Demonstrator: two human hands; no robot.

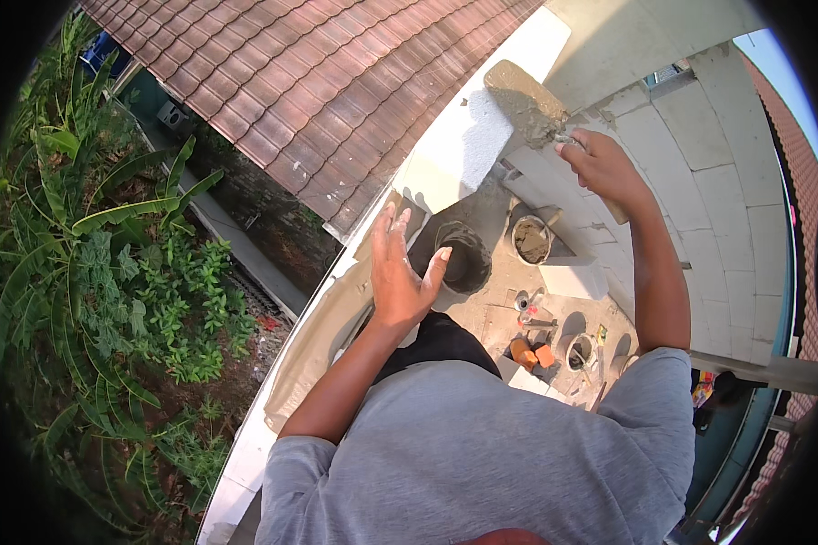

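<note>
My right hand [602, 168] is closed around the handle of a trowel [518, 98], whose broad flat blade is smeared with grey mortar. The blade hangs above the far part of the wall, beside a white block [473, 132] on the wall's top. My left hand [398, 272] has its fingers spread and holds nothing. Its fingertips lie at the wall's edge, against a greyish surface; whether they press on it is hard to tell. Wet mortar [311, 363] coats the top of the wall on the near side of my left hand.
Below stand a dark bucket [463, 259] and a bucket of mortar [531, 240]. Bottles [534, 313], orange pieces [543, 355] and a small pail [579, 352] are on the floor. A block wall [700, 173] rises at right. Beyond the wall are a tiled roof [291, 100] and plants [109, 272] lower down.
</note>
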